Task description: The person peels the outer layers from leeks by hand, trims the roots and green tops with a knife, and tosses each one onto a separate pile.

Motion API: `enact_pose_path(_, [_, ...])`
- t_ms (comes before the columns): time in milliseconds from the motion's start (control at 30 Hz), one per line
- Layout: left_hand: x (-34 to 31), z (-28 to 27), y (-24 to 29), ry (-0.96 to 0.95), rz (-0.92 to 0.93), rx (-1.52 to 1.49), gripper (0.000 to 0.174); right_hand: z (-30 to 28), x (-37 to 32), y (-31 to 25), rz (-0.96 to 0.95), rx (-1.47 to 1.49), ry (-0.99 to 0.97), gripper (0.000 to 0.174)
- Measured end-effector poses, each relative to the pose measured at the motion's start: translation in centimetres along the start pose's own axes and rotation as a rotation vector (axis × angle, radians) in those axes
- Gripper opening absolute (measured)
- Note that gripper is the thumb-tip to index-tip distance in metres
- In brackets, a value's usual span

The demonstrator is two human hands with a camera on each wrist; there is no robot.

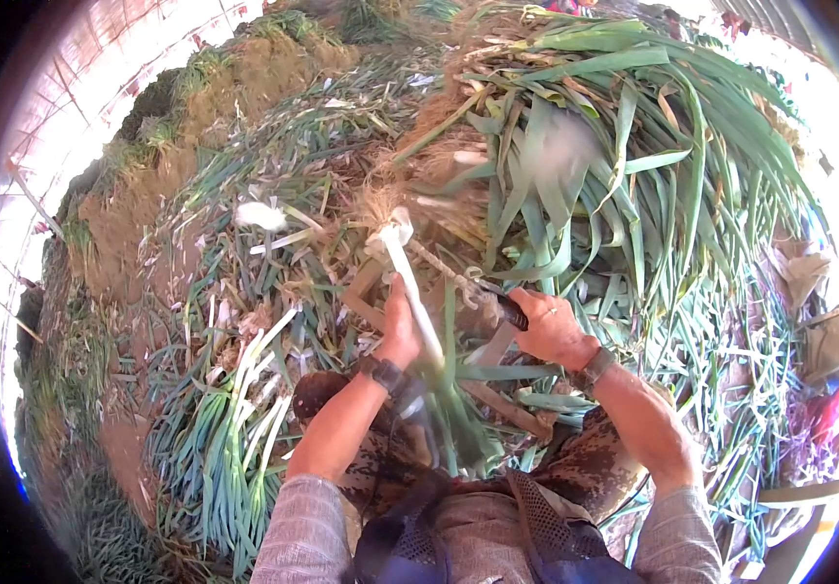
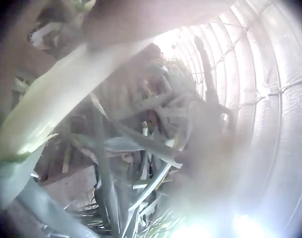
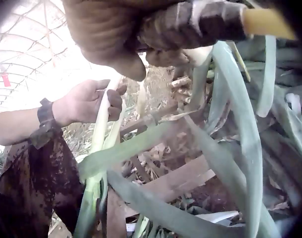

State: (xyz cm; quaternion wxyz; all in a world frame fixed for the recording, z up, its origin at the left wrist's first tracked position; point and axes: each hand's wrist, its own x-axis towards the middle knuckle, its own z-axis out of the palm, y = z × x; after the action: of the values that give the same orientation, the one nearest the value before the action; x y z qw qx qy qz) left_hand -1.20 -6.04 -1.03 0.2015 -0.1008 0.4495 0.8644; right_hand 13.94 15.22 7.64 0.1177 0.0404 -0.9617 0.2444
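My left hand [image 1: 399, 326] holds a leek [image 1: 421, 307] by its pale shaft. The leek's root end points away from me, and its green leaves hang down between my knees. In the right wrist view, the fingers of the left hand [image 3: 89, 101] curl round the shaft, with a second pale stalk [image 3: 114, 130] beside it. The leek [image 2: 57, 99] crosses the left wrist view close up. My right hand [image 1: 554, 331] grips a tool by its dark, tape-wrapped handle [image 3: 195, 27]. Beyond the fist, the tool's far end reaches toward the leek's roots in the head view.
A large heap of leeks [image 1: 633, 146] rises at the front right, roots to the left. A smaller bunch of leeks [image 1: 244, 448] lies by my left knee. Loose leaves and trimmings litter the ground. Flat wooden strips [image 3: 176, 178] lie between my legs. Plastic sheeting [image 2: 270, 99] forms the wall.
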Motion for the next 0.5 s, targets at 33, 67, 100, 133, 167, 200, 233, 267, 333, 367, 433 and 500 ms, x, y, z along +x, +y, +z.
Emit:
enact_pose_path(33, [-0.6, 0.7, 0.2, -0.006, -0.056, 0.009, 0.045, -0.2, 0.1, -0.1, -0.001, 0.002, 0.001, 0.037])
enact_pose_path(67, [-1.2, 1.3, 0.6, -0.014, -0.111, 0.022, 0.050, -0.4, 0.1, -0.1, 0.002, 0.002, -0.043, 0.037])
enact_pose_path(100, [-1.5, 1.4, 0.8, -0.016, -0.112, 0.030, 0.050, -0.4, 0.0, -0.2, 0.009, 0.004, -0.086, 0.037])
enact_pose_path(133, [-1.7, 1.5, 0.8, -0.051, -0.129, 0.037, 0.054, -0.4, -0.1, -0.1, 0.014, 0.006, -0.082, 0.037])
enact_pose_path(167, [-1.9, 1.7, 1.0, -0.085, -0.142, 0.039, 0.058, -0.4, 0.0, 0.0, 0.020, -0.003, -0.074, 0.038])
enact_pose_path(200, [-1.5, 1.4, 1.0, -0.083, -0.141, 0.038, 0.058, -0.2, 0.1, 0.1, 0.024, -0.012, -0.068, 0.039])
enact_pose_path(233, [-1.1, 1.1, 1.1, -0.101, -0.128, -0.011, 0.061, 0.0, 0.1, 0.2, 0.022, -0.010, -0.070, 0.039])
enact_pose_path(267, [-0.8, 0.9, 1.2, -0.121, -0.116, -0.059, 0.063, 0.2, 0.1, 0.3, 0.015, 0.010, -0.016, 0.038])
enact_pose_path(333, [-1.7, 0.9, 1.6, -0.149, -0.143, -0.100, 0.064, 0.8, 0.1, 0.7, 0.007, 0.032, 0.043, 0.038])
enact_pose_path(367, [-2.1, 0.9, 1.8, -0.173, -0.156, -0.075, 0.063, 1.1, 0.0, 1.0, -0.062, 0.042, 0.051, 0.038])
enact_pose_path(433, [-2.3, 1.3, 2.1, -0.201, -0.171, -0.048, 0.062, 0.7, 0.0, 0.5, -0.129, 0.052, 0.062, 0.038])
enact_pose_path(500, [-2.0, 1.7, 2.0, -0.110, -0.142, -0.104, 0.056, 0.3, -0.1, 0.1, 0.010, -0.002, -0.052, 0.040])
